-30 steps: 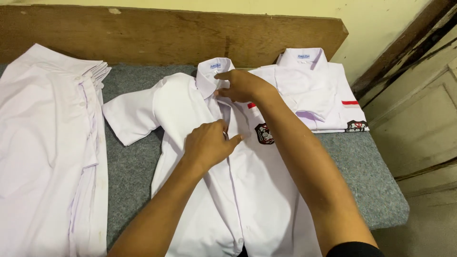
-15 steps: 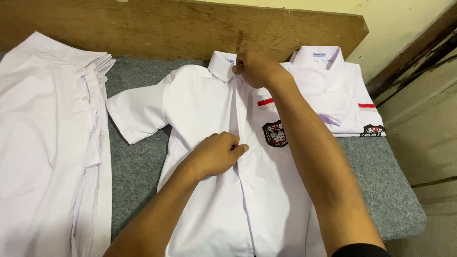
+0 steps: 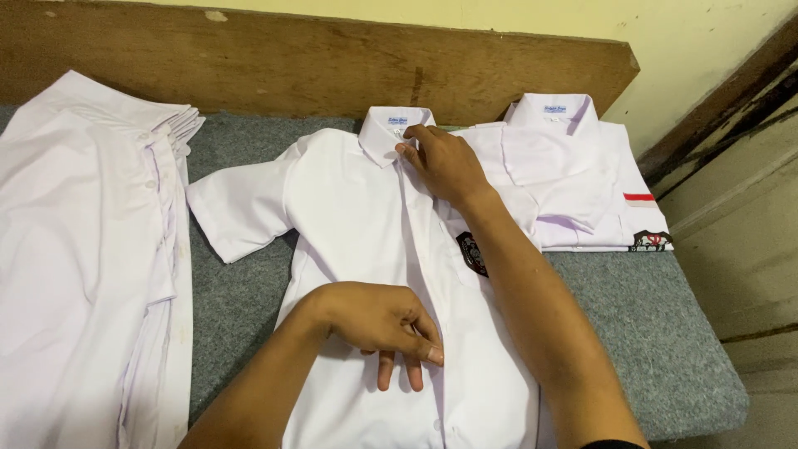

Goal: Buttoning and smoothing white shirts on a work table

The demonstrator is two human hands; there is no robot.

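**Collar pinned, placket pressed: a shirt being squared up**

Since the earlier pictures the right hand [image 3: 445, 162] has climbed from the chest of the white shirt [image 3: 366, 216] up to its collar [image 3: 395, 125], and the left hand [image 3: 378, 320] has slid lower down the front; the view has also swung so the wooden backboard fills more of the top.

Largest first: the shirt lies face up in the middle of the surface [image 3: 249, 316], collar toward the far edge, one short sleeve [image 3: 237, 212] spread to the left. The right grip is on the collar, thumb and fingertips touching the cloth at the neck opening; whether it pinches or only presses I cannot tell. The left grip is loose, not clenched, fingers curled down on the button strip and holding nothing. To my eye the front is being lined up, and it goes best if the collar stays anchored while the lower hand smooths along the strip toward the near edge, keeping both fronts flat and the dark chest badge [image 3: 472, 254] unwrinkled.

Grey felt-like cloth covers the surface. A tall stack of white garments [image 3: 83, 249] fills the left edge, and a folded shirt [image 3: 573, 179] with a red stripe sits at the far right corner, just beside the working shirt. Behind runs a worn wooden board [image 3: 291, 58]; above it is a yellowish wall [image 3: 682, 33], with dark timber framing to the right.
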